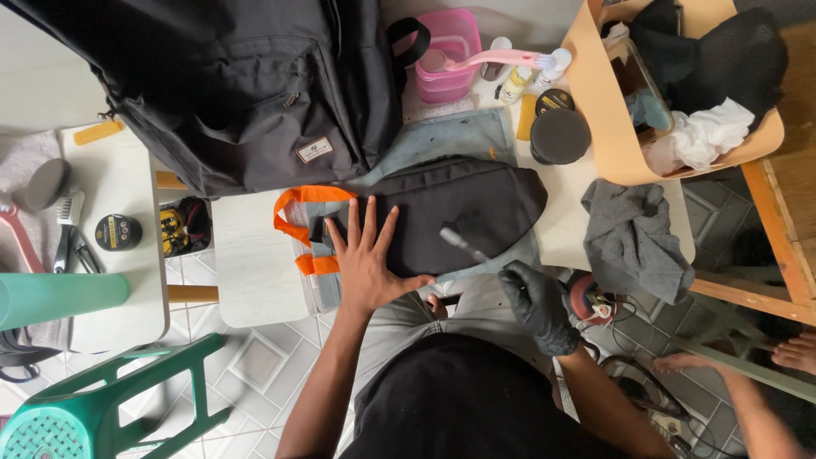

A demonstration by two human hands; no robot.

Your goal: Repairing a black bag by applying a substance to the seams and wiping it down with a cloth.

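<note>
From my remote view, the big black backpack (246, 85) fills the far left of the white table (255, 272), slumped over its back edge, a small pale label showing on the front pocket. Next in size, a peach-coloured tub (599, 110) sits at the table's far right corner, stuffed with dark cloth and a crumpled white rag (701, 136). At the middle of the near edge lies a black waist bag (463, 208), flat on a strip of faded denim (463, 136), with an orange strap (299, 225) looping off its left end. A grey cloth (633, 238) hangs over the right near edge. A pink tub (450, 55) stands at the back edge with a pink brush laid across it. A round black tin (558, 134) sits just left of the peach tub. My left hand (365, 259) is bare, fingers spread wide, palm pressed flat on the left end of the waist bag, gripping nothing. My right hand (537, 306) wears a black glove and is closed around the handle of a small brush (463, 242), whose tip rests on the near edge of the waist bag. A separate side table to the left carries a small round tin (117, 231) and clippers; a green stool (110, 399) stands below it
</note>
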